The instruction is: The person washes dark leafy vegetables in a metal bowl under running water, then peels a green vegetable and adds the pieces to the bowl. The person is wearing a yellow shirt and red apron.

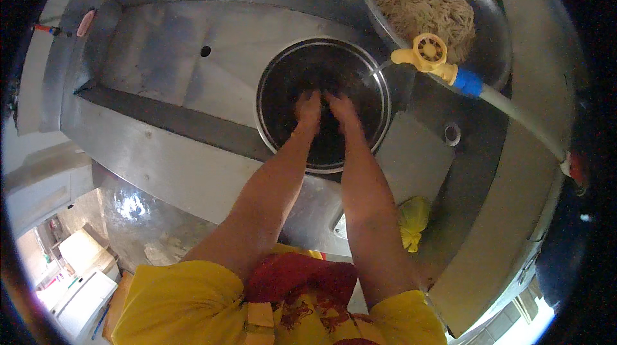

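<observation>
Round basin [283, 76], one, dark inside, with a pale metal rim; stands at the right end of a long metal sink [151, 56], straight ahead of the person, and encloses both hands. Left hand [308, 111]: inside the basin, left of its middle, fingers pointing away from the body and down into the dark. Right hand [343, 112]: beside the left, a narrow gap between them, likewise pointing down inside. Fingertips of both lost in shadow; whether they are spread, pressed together or pinching anything cannot be told, nor what the dark contents are. Bare forearms cross the near rim; yellow sleeves [183, 297] above them. Tap [425, 53], yellow, round-handled, beyond and to the right of the hands, its spout trailing a thin stream of water [378, 71] over the basin's far right rim; blue connector [468, 81] and pale hose [522, 115] behind. Large metal bowl [493, 27], far right, holding a tan, stringy heap [418, 1]. Yellow bag [413, 220], crumpled, just right of the right forearm.
</observation>
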Available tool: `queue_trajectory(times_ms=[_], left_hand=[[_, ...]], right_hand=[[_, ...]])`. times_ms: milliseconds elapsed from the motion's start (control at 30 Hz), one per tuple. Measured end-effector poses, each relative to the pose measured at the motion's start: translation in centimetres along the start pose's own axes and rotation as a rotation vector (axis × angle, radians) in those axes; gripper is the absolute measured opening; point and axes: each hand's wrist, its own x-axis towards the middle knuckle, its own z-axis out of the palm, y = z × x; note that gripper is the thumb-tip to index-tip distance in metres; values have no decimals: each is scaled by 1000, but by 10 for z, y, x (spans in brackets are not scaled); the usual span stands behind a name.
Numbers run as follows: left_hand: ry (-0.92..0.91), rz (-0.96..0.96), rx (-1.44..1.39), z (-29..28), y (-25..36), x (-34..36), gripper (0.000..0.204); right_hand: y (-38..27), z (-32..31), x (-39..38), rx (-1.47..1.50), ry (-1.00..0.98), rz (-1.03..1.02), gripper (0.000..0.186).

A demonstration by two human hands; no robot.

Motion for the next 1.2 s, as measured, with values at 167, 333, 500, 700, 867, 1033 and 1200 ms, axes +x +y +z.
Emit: queue_trajectory(times_ms=[167,333,500,700,867,1033,1200], left_hand=[[-344,142,-185,-8,49,-45,51],[-363,733,742,-17,113,-21,46],[-519,1017,940,-7,134,27,46],[-534,503,540,-21,59,45,43],[-586,324,51,-30,32,-10,43],[-388,658,538,-30,83,2,49],[-367,722,920,-48,144,-1,54]], right_hand=[[-73,-59,-74,381,-36,269,68],[-35,-76,-36,51,84,98,69],[-45,-58,-81,157,195,90,68],[-51,6,-93,1241,4,477,72],[-55,7,-75,1209,20,439,75],[-35,-14,-44,68,269,-32,61],[-65,-55,-15,-229,153,-231,49]])
